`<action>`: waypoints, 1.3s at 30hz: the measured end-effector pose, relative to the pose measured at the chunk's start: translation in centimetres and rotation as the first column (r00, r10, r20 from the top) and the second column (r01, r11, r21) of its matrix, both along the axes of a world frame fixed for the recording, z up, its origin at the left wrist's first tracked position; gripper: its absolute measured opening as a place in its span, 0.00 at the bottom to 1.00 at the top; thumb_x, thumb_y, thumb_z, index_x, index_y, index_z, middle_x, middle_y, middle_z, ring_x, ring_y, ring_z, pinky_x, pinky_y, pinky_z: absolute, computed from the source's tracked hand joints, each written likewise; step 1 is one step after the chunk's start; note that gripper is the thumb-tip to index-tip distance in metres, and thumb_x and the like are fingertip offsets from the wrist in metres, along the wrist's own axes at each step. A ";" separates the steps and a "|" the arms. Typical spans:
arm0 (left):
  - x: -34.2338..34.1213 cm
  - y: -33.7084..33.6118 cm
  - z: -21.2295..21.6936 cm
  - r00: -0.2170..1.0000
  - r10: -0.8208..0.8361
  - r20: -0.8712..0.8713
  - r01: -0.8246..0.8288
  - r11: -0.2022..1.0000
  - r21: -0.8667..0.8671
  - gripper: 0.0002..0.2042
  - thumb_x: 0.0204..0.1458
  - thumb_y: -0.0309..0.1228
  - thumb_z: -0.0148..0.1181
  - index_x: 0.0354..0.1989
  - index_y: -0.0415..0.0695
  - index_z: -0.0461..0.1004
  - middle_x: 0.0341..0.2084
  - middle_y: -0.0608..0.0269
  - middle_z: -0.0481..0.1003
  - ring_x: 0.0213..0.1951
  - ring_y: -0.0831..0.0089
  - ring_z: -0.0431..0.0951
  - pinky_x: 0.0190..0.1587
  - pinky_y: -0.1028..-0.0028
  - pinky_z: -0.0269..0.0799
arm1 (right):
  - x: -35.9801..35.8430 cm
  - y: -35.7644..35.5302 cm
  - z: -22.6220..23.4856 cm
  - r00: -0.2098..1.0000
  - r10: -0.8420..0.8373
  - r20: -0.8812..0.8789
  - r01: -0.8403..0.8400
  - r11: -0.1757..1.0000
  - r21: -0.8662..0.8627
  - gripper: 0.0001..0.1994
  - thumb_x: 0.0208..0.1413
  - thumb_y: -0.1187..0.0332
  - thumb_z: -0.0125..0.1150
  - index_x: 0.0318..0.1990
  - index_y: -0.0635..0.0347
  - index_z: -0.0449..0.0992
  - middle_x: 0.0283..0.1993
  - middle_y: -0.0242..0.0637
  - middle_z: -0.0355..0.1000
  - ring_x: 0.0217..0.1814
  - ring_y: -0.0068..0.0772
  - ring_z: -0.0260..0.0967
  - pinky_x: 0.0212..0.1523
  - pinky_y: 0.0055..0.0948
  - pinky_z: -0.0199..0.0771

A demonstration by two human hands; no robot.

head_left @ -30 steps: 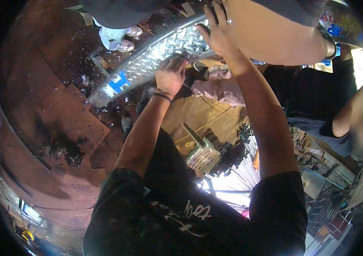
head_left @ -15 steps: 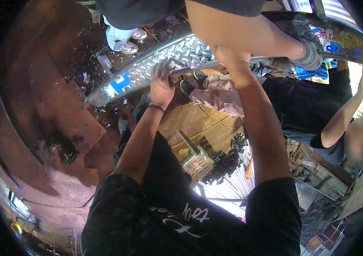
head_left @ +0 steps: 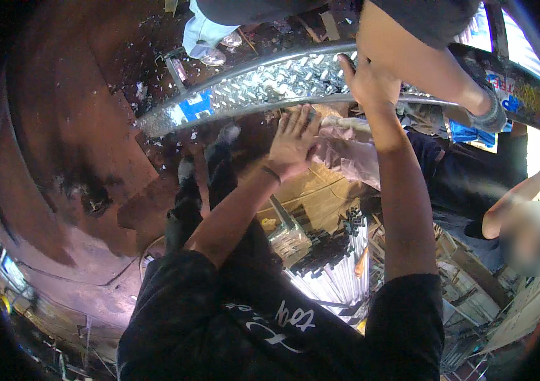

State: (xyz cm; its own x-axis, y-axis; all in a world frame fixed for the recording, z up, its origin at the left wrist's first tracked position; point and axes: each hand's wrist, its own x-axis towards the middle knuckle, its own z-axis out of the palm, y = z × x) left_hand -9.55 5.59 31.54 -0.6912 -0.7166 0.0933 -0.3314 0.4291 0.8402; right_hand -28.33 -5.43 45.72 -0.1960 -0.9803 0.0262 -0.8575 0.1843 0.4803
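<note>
A curved diamond-plate metal step (head_left: 270,86) with a bright rim and a blue patch runs across the upper part of the view. My left hand (head_left: 292,143) is raised just below its near edge, fingers stretched out and holding nothing. At the plate's right part is my right hand (head_left: 375,82), its thumb standing away from the palm. Another person's bare leg (head_left: 416,57), ending in a grey sock (head_left: 491,111), crosses over the plate. That leg covers part of my right hand's fingers, and I see nothing gripped.
A person in dark clothes (head_left: 467,168) is at the right with an arm raised. Another person's shoes (head_left: 213,56) stand beyond the plate. Bundled metal tubes (head_left: 330,276) and cardboard (head_left: 321,200) lie below my arms. Rusty brown floor plates (head_left: 60,159) spread at the left.
My left hand has come off the plate's near edge and shifted right, fingers spreading. My right hand has moved slightly up and right, its thumb now apart. The view has shifted.
</note>
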 end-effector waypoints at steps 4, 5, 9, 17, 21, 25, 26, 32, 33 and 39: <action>2.7 -1.8 -3.3 0.990 0.119 0.079 -0.112 0.990 -0.080 0.37 0.63 0.41 0.57 0.77 0.44 0.50 0.78 0.51 0.49 0.77 0.49 0.49 0.75 0.40 0.42 | -0.1 0.0 0.1 0.998 0.064 0.009 -0.064 0.997 -0.032 0.33 0.66 0.38 0.51 0.71 0.47 0.67 0.70 0.48 0.66 0.69 0.55 0.66 0.64 0.58 0.69; 3.2 -2.0 -4.8 0.981 0.169 0.092 -0.165 0.985 -0.049 0.36 0.64 0.42 0.55 0.78 0.49 0.49 0.78 0.51 0.49 0.77 0.48 0.49 0.74 0.39 0.44 | -0.1 0.1 0.1 0.999 0.044 0.006 -0.044 0.999 -0.013 0.33 0.65 0.38 0.51 0.71 0.47 0.67 0.71 0.47 0.66 0.70 0.55 0.66 0.64 0.58 0.69; 4.9 -4.0 -8.4 0.900 0.415 0.130 -0.417 0.909 -0.017 0.24 0.62 0.39 0.60 0.67 0.51 0.70 0.70 0.48 0.63 0.70 0.46 0.63 0.69 0.50 0.61 | -0.1 -0.5 -0.1 0.997 0.042 -0.060 -0.041 0.999 0.009 0.33 0.65 0.38 0.51 0.71 0.46 0.67 0.70 0.45 0.67 0.71 0.54 0.65 0.63 0.58 0.69; 2.7 -8.6 -9.6 0.737 0.662 -0.136 -0.611 0.739 0.284 0.12 0.56 0.37 0.71 0.44 0.46 0.86 0.41 0.51 0.83 0.42 0.53 0.83 0.48 0.61 0.78 | -0.5 -0.1 -0.1 0.990 0.069 -0.120 -0.069 0.998 0.010 0.33 0.65 0.36 0.49 0.70 0.46 0.68 0.69 0.45 0.69 0.71 0.55 0.64 0.62 0.65 0.67; 2.7 -9.4 -8.3 0.765 0.640 -0.074 -0.623 0.763 0.171 0.11 0.53 0.37 0.72 0.42 0.47 0.87 0.39 0.53 0.83 0.41 0.53 0.83 0.47 0.62 0.78 | -0.8 -0.3 -0.6 0.968 0.203 -0.145 -0.215 0.974 -0.074 0.33 0.66 0.37 0.49 0.70 0.46 0.69 0.68 0.47 0.69 0.72 0.55 0.64 0.62 0.65 0.68; 2.0 -9.2 -7.7 0.763 0.640 -0.092 -0.638 0.768 0.054 0.10 0.52 0.36 0.71 0.40 0.48 0.87 0.39 0.53 0.83 0.43 0.52 0.81 0.48 0.59 0.77 | -0.5 0.0 -0.4 0.976 0.110 -0.187 -0.117 0.993 -0.030 0.30 0.64 0.37 0.53 0.66 0.42 0.74 0.62 0.42 0.74 0.64 0.50 0.71 0.58 0.62 0.69; 2.0 -9.2 -7.7 0.761 0.639 -0.112 -0.635 0.769 0.069 0.09 0.53 0.36 0.70 0.40 0.49 0.86 0.39 0.53 0.83 0.44 0.50 0.80 0.49 0.57 0.76 | -0.5 0.1 -0.3 0.961 0.148 -0.232 -0.164 0.985 -0.052 0.30 0.63 0.37 0.53 0.65 0.42 0.74 0.61 0.41 0.74 0.63 0.49 0.72 0.57 0.61 0.69; 1.7 -8.8 -6.2 0.748 0.664 0.006 -0.658 0.740 0.139 0.09 0.55 0.36 0.68 0.40 0.47 0.85 0.39 0.54 0.82 0.46 0.49 0.79 0.50 0.57 0.75 | -0.9 0.7 -0.6 0.942 0.234 -0.239 -0.270 0.954 -0.131 0.30 0.62 0.36 0.54 0.63 0.41 0.76 0.60 0.39 0.75 0.62 0.48 0.72 0.55 0.61 0.69; 1.6 -8.8 -6.3 0.746 0.666 0.013 -0.664 0.741 0.103 0.09 0.55 0.36 0.68 0.39 0.47 0.85 0.39 0.54 0.82 0.46 0.49 0.79 0.51 0.57 0.75 | -0.9 0.6 -0.6 0.939 0.246 -0.241 -0.285 0.947 -0.146 0.30 0.62 0.36 0.54 0.63 0.41 0.76 0.60 0.39 0.75 0.62 0.48 0.72 0.56 0.61 0.69; 1.7 -10.1 -6.2 0.792 0.604 -0.088 -0.597 0.797 0.093 0.08 0.55 0.35 0.66 0.36 0.44 0.84 0.40 0.51 0.82 0.44 0.50 0.80 0.50 0.56 0.76 | -1.4 0.1 -0.9 0.978 0.157 -0.135 -0.169 0.983 -0.078 0.36 0.62 0.34 0.52 0.70 0.44 0.68 0.71 0.44 0.65 0.70 0.51 0.65 0.63 0.64 0.66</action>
